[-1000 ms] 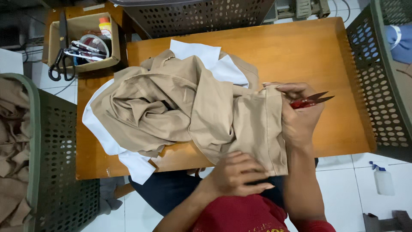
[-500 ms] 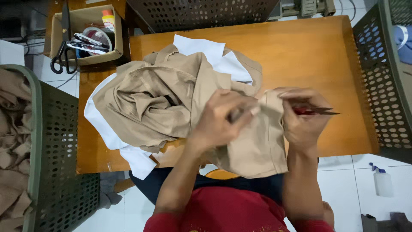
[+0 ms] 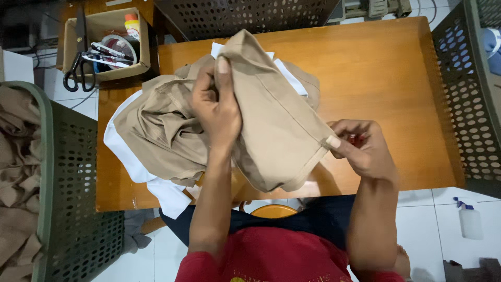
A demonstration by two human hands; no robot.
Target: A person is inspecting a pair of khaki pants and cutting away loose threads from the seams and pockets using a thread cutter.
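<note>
Head view: left hand (image 3: 216,107) reaches forward, arm nearly straight up the frame, fingers clenched on a raised fold of the tan garment (image 3: 271,125) above the wooden table (image 3: 376,78). Right hand (image 3: 360,149) pinches the garment's hemmed corner with its thumb, fingers curled around a small red tool (image 3: 355,139) that is mostly hidden. White cloth (image 3: 130,162) lies beneath, largely covered.
</note>
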